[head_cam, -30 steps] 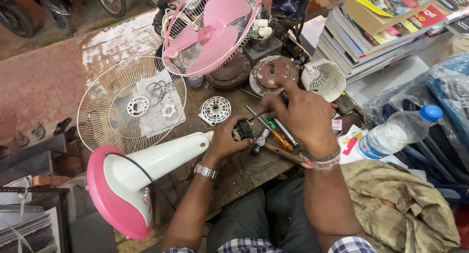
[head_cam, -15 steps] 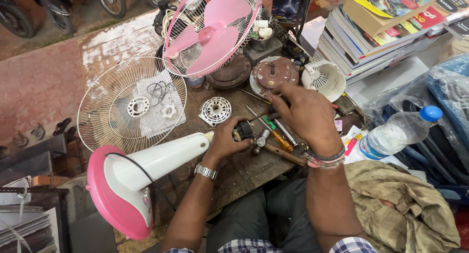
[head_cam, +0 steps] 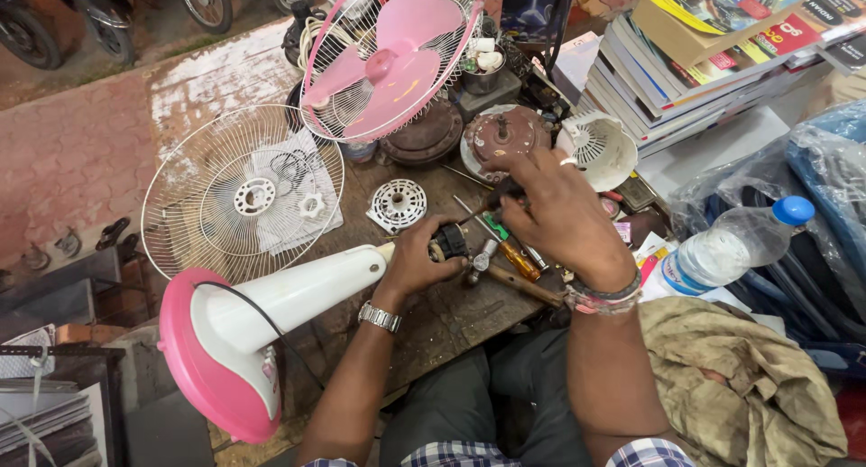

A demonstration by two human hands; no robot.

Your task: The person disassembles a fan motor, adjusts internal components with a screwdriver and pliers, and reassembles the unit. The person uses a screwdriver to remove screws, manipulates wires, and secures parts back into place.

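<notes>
A white fan stand (head_cam: pixel 298 286) with a pink round base (head_cam: pixel 216 368) lies on its side across the worn wooden bench (head_cam: pixel 433 318). My left hand (head_cam: pixel 417 255) grips the stand's top end, where a small black part (head_cam: pixel 449 241) sticks out. My right hand (head_cam: pixel 555 210) hovers just right of it, fingers closed on a thin dark tool (head_cam: pixel 483 205) aimed at the black part. A small hammer (head_cam: pixel 510 277) and a screwdriver with a green and orange handle (head_cam: pixel 507 246) lie under my right hand.
A pink fan blade in its wire guard (head_cam: pixel 392 56) stands at the back. A loose white wire guard (head_cam: pixel 244 192) lies left. A round white vented cover (head_cam: pixel 399 203), a brown motor housing (head_cam: pixel 501 133), a white motor cover (head_cam: pixel 600 147), stacked books (head_cam: pixel 695 61), a water bottle (head_cam: pixel 731 246) and a crumpled cloth (head_cam: pixel 740 386) surround the bench.
My right hand has shifted slightly, staying over the black part at the stand's top. My left hand keeps its grip in the same place.
</notes>
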